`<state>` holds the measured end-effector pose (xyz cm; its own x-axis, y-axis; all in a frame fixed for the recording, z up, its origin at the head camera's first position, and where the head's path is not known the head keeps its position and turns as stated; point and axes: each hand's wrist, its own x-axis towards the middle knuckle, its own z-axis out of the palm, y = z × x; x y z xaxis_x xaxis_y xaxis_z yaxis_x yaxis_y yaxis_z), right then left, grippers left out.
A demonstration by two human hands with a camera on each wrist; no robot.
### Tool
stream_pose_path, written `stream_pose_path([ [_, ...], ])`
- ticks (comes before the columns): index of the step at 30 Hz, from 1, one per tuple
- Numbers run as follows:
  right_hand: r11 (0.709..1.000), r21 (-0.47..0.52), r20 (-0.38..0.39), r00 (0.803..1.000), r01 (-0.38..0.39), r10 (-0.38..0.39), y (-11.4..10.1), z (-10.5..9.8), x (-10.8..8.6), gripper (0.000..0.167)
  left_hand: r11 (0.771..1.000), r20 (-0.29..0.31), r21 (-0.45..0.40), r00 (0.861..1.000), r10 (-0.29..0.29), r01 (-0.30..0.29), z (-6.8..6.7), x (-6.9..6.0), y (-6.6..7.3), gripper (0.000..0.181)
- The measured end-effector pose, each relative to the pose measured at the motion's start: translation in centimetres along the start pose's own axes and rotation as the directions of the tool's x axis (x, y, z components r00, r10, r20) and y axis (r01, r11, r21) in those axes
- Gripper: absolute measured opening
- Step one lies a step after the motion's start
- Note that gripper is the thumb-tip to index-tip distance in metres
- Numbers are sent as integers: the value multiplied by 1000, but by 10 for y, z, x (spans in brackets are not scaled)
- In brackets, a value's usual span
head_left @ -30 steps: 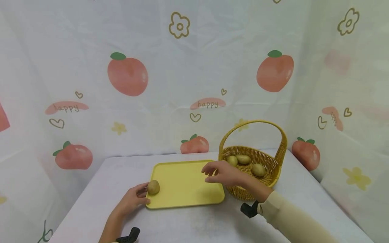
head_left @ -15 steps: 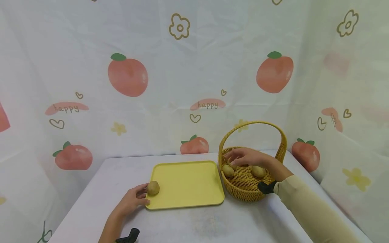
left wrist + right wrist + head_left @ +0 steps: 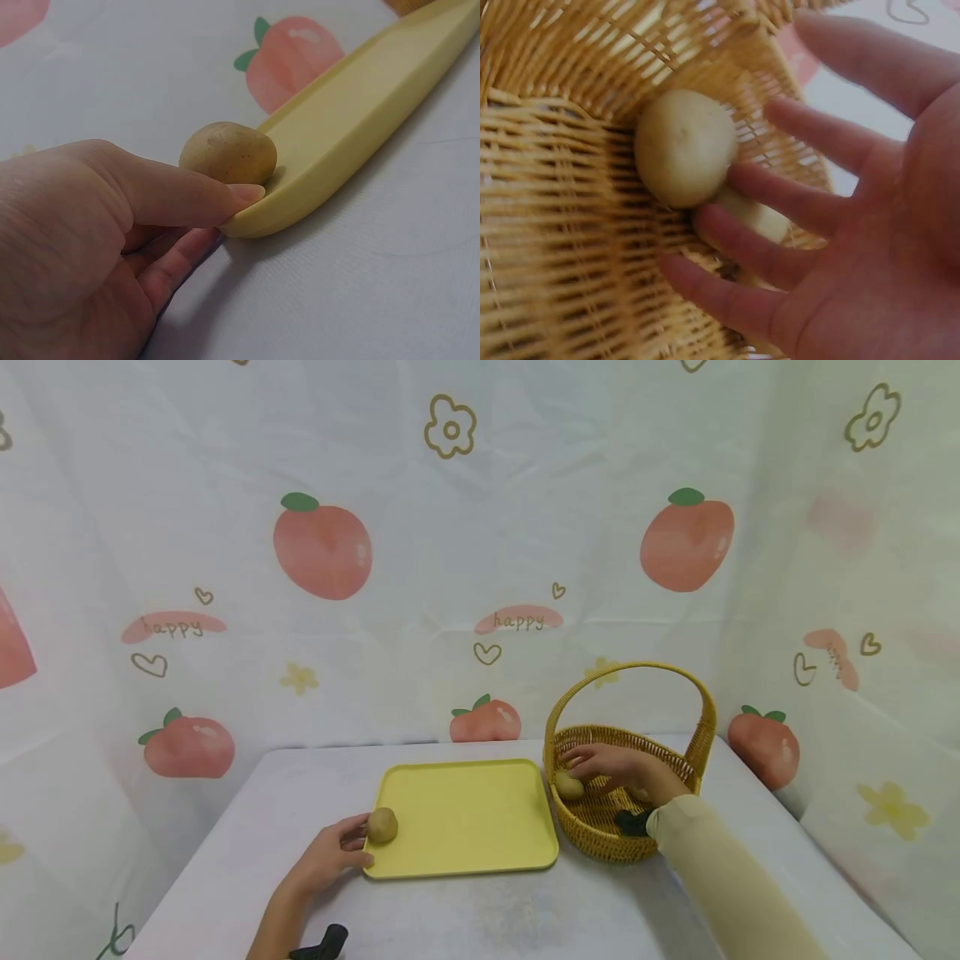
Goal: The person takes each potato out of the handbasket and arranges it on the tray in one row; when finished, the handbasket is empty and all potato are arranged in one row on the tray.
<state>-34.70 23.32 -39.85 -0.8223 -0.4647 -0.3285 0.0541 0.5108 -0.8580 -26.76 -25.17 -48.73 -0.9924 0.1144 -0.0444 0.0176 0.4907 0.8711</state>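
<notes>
My left hand [image 3: 328, 858] grips the left edge of the yellow tray [image 3: 472, 818]; in the left wrist view its thumb presses on the rim beside a potato [image 3: 229, 154], which lies in the tray's end. The right hand [image 3: 618, 767] is inside the wicker basket [image 3: 600, 845], fingers spread and holding nothing. In the right wrist view one potato [image 3: 684, 148] lies just past the fingertips, and a second potato [image 3: 742, 217] is partly hidden behind the fingers. Another potato under the right hand is mostly covered in the head view.
The basket stands right of the tray, its tall arched handle [image 3: 637, 665] rising above the right hand. A white cloth covers the table [image 3: 450, 918]. Behind and at the sides hangs a white curtain [image 3: 420, 543] printed with peaches.
The right hand has moved right from above the tray into the basket, then slightly lower. A potato at the basket's left has shifted toward the front. The left hand keeps its place on the tray.
</notes>
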Motion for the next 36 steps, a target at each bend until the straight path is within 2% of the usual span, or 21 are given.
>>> stream_pose_path([
  [3, 999, -29, -12, 999, -41, 41, -1, 6, 6, 57, 1000, 2, -6, 1000, 7, -7, 0, 0, 0, 73],
  [8, 995, -78, -50, 997, -62, 58, -3, 16, 11, 62, 1000, 10, -12, 1000, 23, -23, 0, -1, 0, 73],
  [15, 990, -128, -54, 997, -54, 47, -9, 22, 17, 61, 999, 7, -20, 1000, 26, -25, -1, -2, 0, 72],
  [21, 985, -145, -100, 992, -97, 83, -16, 26, 18, 51, 999, -5, -30, 1000, 21, -21, 0, -3, 1, 72],
  [25, 974, -200, -111, 990, -108, 87, -16, 25, 22, 43, 1000, -12, -15, 1000, 14, -14, 1, -2, 3, 72],
  [30, 967, -239, -112, 991, -93, 68, -13, 23, 25, 42, 1000, -20, -5, 1000, -2, 2, 1, -1, 4, 72],
  [36, 970, -245, -101, 995, -9, -16, -11, 16, 18, 43, 1000, -10, -17, 1000, 9, -9, 1, -1, 2, 72],
])
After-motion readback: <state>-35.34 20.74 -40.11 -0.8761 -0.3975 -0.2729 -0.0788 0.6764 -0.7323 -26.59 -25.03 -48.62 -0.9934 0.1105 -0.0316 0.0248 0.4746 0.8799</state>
